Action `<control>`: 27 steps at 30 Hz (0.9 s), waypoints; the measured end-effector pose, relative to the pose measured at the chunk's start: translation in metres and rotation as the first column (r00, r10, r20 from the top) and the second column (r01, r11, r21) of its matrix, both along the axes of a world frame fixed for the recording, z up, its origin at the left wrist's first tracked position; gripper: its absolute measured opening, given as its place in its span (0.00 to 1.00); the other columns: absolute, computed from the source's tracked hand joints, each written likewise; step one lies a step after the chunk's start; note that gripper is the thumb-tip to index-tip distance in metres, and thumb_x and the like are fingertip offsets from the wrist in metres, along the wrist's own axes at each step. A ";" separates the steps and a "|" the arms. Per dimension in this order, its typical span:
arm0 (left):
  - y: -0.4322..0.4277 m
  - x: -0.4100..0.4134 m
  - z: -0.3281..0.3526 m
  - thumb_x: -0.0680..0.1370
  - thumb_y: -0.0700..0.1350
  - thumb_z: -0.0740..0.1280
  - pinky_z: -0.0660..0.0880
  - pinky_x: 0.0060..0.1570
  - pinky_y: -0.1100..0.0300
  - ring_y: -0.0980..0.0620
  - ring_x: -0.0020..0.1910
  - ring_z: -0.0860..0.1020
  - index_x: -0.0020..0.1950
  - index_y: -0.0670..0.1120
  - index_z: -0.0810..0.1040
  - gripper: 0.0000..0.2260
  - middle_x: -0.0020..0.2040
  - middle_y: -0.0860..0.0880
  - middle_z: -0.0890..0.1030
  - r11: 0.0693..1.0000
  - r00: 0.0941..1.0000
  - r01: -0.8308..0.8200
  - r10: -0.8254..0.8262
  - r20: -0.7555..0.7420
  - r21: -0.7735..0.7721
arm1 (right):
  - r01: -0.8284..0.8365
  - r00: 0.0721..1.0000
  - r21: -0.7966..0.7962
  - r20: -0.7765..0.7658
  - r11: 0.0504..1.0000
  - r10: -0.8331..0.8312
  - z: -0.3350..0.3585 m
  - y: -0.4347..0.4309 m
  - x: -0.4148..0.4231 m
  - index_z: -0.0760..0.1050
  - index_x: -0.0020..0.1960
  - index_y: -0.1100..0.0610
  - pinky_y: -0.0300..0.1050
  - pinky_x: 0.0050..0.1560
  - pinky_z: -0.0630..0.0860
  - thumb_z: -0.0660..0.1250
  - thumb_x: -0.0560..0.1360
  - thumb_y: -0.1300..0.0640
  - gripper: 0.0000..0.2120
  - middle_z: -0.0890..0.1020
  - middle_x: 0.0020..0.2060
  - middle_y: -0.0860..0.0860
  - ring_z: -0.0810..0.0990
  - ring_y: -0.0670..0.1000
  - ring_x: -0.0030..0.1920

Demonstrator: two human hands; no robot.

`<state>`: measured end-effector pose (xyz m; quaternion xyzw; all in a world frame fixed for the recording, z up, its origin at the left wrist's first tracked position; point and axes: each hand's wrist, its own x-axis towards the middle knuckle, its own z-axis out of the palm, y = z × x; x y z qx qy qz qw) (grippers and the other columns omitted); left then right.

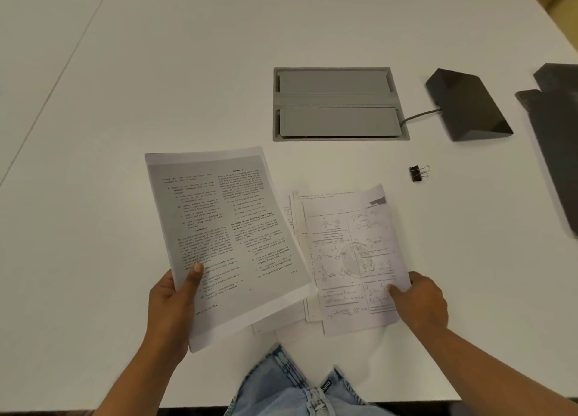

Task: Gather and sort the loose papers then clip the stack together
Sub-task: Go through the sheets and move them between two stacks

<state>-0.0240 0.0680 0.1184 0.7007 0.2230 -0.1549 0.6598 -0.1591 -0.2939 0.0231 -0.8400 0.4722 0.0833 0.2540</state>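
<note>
My left hand (175, 303) grips a printed text sheet (225, 234) by its lower left edge and holds it raised and tilted above the white table (125, 102). To its right a pile of loose papers (350, 259) lies on the table, the top sheet showing chemistry diagrams. My right hand (422, 303) pinches that top sheet at its lower right corner, thumb on the page. A black binder clip (417, 173) with silver handles lies alone on the table, beyond the pile and to its right.
A grey cable hatch (339, 104) is set into the table behind the papers. A black wedge-shaped device (466, 105) with a cord sits right of it. Dark flat objects (556, 127) lie at the right edge. My jeans show below the table's front edge.
</note>
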 end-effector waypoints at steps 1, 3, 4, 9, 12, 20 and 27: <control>-0.001 0.000 0.000 0.79 0.48 0.67 0.81 0.40 0.51 0.42 0.47 0.84 0.58 0.50 0.80 0.09 0.52 0.48 0.85 1.000 1.000 0.003 -0.003 0.003 0.000 | 0.001 1.000 0.001 -0.012 1.000 -0.001 -0.002 0.002 0.001 0.78 0.53 0.57 0.47 0.38 0.79 0.75 0.69 0.48 0.18 0.83 0.44 0.54 0.82 0.58 0.42; -0.003 0.000 0.000 0.79 0.48 0.67 0.81 0.38 0.53 0.42 0.47 0.84 0.60 0.49 0.79 0.11 0.52 0.47 0.85 1.000 1.000 0.007 -0.007 0.005 -0.003 | 0.013 1.000 -0.003 -0.020 1.000 -0.013 -0.006 0.005 0.003 0.76 0.57 0.59 0.50 0.41 0.80 0.76 0.67 0.47 0.24 0.83 0.49 0.56 0.83 0.60 0.47; -0.003 0.001 0.000 0.79 0.48 0.67 0.81 0.38 0.53 0.42 0.47 0.84 0.59 0.49 0.80 0.10 0.53 0.47 0.85 1.000 1.000 0.009 -0.009 0.003 -0.004 | 0.022 0.999 -0.006 -0.027 1.000 -0.022 -0.007 0.006 0.004 0.76 0.58 0.59 0.51 0.43 0.80 0.76 0.67 0.47 0.25 0.83 0.50 0.57 0.82 0.61 0.48; -0.006 0.000 -0.002 0.79 0.48 0.67 0.81 0.38 0.53 0.42 0.47 0.84 0.61 0.48 0.79 0.12 0.53 0.47 0.85 1.000 1.000 0.007 -0.007 0.002 -0.008 | 0.061 0.997 0.015 -0.055 0.998 -0.060 -0.007 0.007 0.009 0.76 0.52 0.57 0.53 0.43 0.81 0.76 0.67 0.49 0.19 0.84 0.47 0.55 0.83 0.61 0.46; -0.007 -0.002 -0.001 0.79 0.47 0.67 0.81 0.40 0.52 0.42 0.47 0.84 0.58 0.49 0.80 0.09 0.53 0.47 0.85 1.000 1.000 -0.002 0.002 -0.001 -0.016 | 0.070 0.996 0.008 -0.057 0.997 -0.070 -0.007 0.008 0.010 0.76 0.54 0.58 0.54 0.43 0.82 0.77 0.66 0.50 0.21 0.83 0.48 0.56 0.82 0.61 0.47; -0.007 -0.004 -0.002 0.79 0.47 0.67 0.81 0.37 0.55 0.43 0.47 0.84 0.55 0.50 0.81 0.06 0.51 0.48 0.85 1.000 1.000 -0.009 0.009 0.000 -0.015 | 0.119 0.990 0.050 -0.081 0.992 -0.115 -0.001 0.007 0.014 0.76 0.56 0.59 0.52 0.44 0.80 0.77 0.67 0.51 0.22 0.83 0.50 0.57 0.82 0.62 0.48; -0.005 -0.005 -0.001 0.79 0.47 0.67 0.81 0.32 0.59 0.46 0.44 0.84 0.52 0.52 0.81 0.04 0.44 0.53 0.87 1.000 1.000 -0.020 0.020 0.005 -0.005 | 0.102 0.994 0.017 0.042 0.995 -0.102 0.001 0.014 0.009 0.77 0.48 0.56 0.45 0.35 0.74 0.75 0.70 0.53 0.12 0.80 0.40 0.51 0.79 0.55 0.37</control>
